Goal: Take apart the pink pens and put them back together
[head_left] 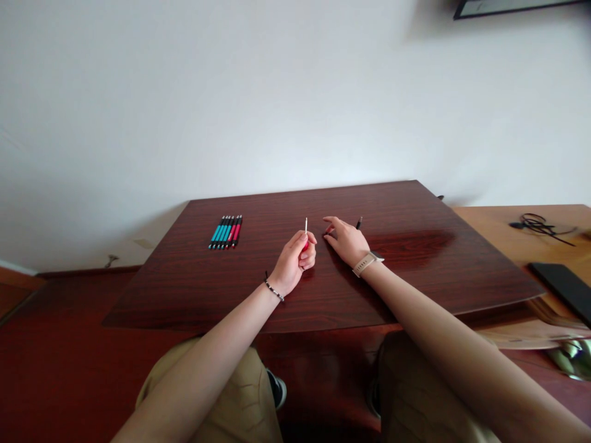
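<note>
My left hand (297, 259) is closed round a small red pen part (305, 245), with a thin white tube (306, 226) standing upright above the fingers. To its right, my right hand (345, 240) is low over the dark wooden table (258, 283), thumb and index finger apart. Something small and reddish shows by those fingertips, too small to make out. A black pen piece (359, 223) sticks out just behind the right hand, partly hidden by it. Several turquoise pens (221, 232) and red pens (237, 232) lie side by side on the left of the table.
At the right, a lighter wooden surface (489, 227) holds a coiled black cable (538, 226) and a flat black object (561, 286). A white wall (295, 111) rises behind the table. My knees are below the front edge.
</note>
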{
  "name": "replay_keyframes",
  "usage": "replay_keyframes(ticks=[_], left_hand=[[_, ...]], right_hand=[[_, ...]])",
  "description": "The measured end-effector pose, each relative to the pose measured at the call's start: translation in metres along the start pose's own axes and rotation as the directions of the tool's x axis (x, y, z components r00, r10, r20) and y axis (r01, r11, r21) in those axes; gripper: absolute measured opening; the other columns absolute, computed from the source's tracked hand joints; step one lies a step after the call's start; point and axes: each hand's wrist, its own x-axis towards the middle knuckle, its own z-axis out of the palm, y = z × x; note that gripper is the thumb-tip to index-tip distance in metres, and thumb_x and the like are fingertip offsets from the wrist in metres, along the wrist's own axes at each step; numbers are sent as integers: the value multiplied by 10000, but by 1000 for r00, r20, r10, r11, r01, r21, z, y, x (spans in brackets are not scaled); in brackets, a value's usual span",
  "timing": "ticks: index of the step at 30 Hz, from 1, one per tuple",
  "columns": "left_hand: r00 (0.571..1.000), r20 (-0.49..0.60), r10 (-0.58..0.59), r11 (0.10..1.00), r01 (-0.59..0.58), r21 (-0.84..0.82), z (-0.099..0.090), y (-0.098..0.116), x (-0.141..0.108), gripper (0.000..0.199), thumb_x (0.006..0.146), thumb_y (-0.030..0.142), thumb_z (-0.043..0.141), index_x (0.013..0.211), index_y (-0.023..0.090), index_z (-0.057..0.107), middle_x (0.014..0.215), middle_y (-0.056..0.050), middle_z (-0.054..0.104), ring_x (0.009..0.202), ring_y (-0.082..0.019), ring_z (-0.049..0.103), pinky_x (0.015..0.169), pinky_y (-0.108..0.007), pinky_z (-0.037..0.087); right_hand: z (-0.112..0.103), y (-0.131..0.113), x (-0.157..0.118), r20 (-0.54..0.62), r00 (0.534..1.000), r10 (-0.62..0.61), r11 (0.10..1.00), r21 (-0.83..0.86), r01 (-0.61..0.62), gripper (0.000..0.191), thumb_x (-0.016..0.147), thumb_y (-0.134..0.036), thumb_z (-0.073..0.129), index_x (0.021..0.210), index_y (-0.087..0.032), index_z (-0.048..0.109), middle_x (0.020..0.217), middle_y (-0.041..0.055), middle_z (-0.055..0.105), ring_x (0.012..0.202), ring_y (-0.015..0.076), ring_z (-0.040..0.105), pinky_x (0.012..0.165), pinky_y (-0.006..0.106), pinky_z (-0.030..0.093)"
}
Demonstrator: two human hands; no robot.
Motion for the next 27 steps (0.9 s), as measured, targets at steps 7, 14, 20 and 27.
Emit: replay_keyframes(ticks=[7, 14, 20, 27], left_hand=[[1000, 18, -6, 1000, 5, 22, -2, -2, 0, 339, 1009, 505, 678, 954, 180, 601, 644, 85, 310, 509, -57, 240, 490, -184, 224], [1000, 3, -8, 998, 7, 54, -1, -2, -1, 345, 998, 508, 686, 942, 178, 602, 633, 89, 306, 512, -59, 227, 490, -182, 213], [997, -45, 68, 955, -51, 293, -3, -6, -3, 345, 1030, 517, 601, 926, 189, 624, 629, 78, 324, 521, -85, 231, 502, -225, 190], [953, -84, 290, 610, -117, 784, -6, 1, -8, 309, 1054, 408, 555, 915, 195, 730, 699, 14, 538, 663, -149, 450, 652, -267, 328]], right_hand=[[6, 7, 1, -43, 999, -24, 986, 163, 31, 567, 886, -149, 700, 1438, -215, 586, 1048, 49, 758, 761, 189, 668, 789, 338, 554], [8, 10, -1, -39, 999, 38, 938, 346, -23, 417, 870, -196, 738, 1280, -220, 670, 915, 15, 785, 801, 187, 714, 835, 352, 570], [5, 6, 2, -69, 993, 92, 751, 659, -23, 407, 866, -339, 783, 1237, -201, 689, 1033, 74, 797, 976, 216, 757, 964, 411, 595], [-8, -18, -6, -93, 985, 146, 517, 856, 4, 476, 854, -424, 849, 1253, -225, 684, 1125, 85, 789, 1087, 225, 734, 1038, 432, 582]])
